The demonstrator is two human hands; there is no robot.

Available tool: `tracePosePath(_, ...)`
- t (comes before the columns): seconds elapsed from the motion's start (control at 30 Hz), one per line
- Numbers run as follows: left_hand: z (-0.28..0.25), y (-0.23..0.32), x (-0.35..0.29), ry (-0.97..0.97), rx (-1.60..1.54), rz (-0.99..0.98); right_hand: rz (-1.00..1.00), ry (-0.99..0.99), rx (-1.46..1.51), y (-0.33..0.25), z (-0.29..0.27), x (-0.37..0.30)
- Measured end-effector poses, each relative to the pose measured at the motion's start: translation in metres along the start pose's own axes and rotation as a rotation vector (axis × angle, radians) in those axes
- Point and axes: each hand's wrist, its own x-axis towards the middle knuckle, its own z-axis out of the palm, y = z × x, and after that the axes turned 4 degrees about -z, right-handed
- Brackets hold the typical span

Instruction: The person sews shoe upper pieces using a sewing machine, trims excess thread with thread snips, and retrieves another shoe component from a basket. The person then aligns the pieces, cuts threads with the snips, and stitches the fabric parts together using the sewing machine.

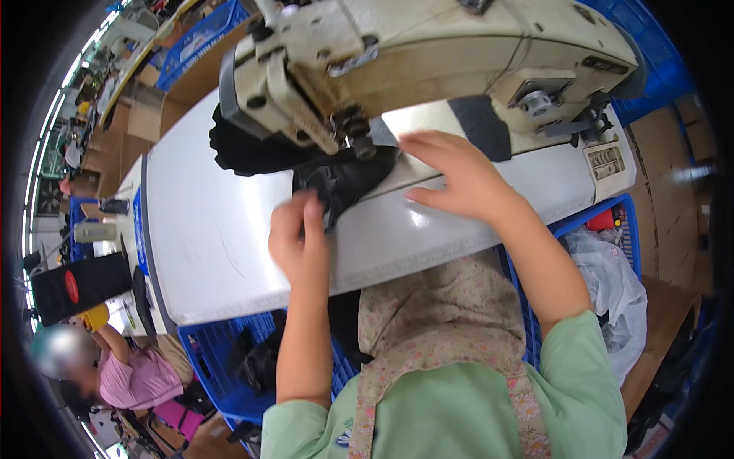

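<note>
A shiny black piece of material [348,177] lies under the head of the cream sewing machine [428,69], beside its needle area. My left hand [292,233] is curled at the near left edge of this piece, thumb and fingers closed on it; motion blurs the fingertips. To the right, my right hand [462,174] is open above the white table [222,237]. Its thumb and fingers are spread, the fingertips close to the right end of the black piece. A darker black part with a scalloped edge [248,145] sits left of the machine head.
Dark grey fabric [482,126] lies behind my right hand. Blue baskets stand below the table: one with black pieces [229,359], another with a clear plastic bag [608,283]. At the far left a co-worker in a pink top [145,375] sits by another machine [80,287].
</note>
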Motion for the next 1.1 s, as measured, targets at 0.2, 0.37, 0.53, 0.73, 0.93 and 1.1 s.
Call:
tracePosePath(0.2,-0.013,0.063,0.014,0.009,0.552,0.755,0.378,0.82,0.016,0.007,-0.126,-0.064)
tracePosePath(0.37,-0.007,0.054,0.02,0.034,0.774,0.636,0.494,1.065,-0.09,0.101,-0.211,-0.081)
tracePosePath(0.53,-0.004,0.045,0.016,-0.364,0.886,0.449,0.602,0.987,0.278,0.168,-0.242,-0.084)
tracePosePath(0.73,0.014,0.028,0.028,-0.33,0.618,0.509,0.724,0.708,-0.213,0.179,-0.286,-0.055)
tracePosePath(0.93,0.02,0.029,0.03,-0.39,0.628,0.497,0.812,0.353,-0.655,0.173,-0.325,0.002)
tracePosePath(1.1,0.022,0.045,0.033,-0.539,0.751,0.394,0.718,0.446,-0.72,0.163,-0.331,-0.003)
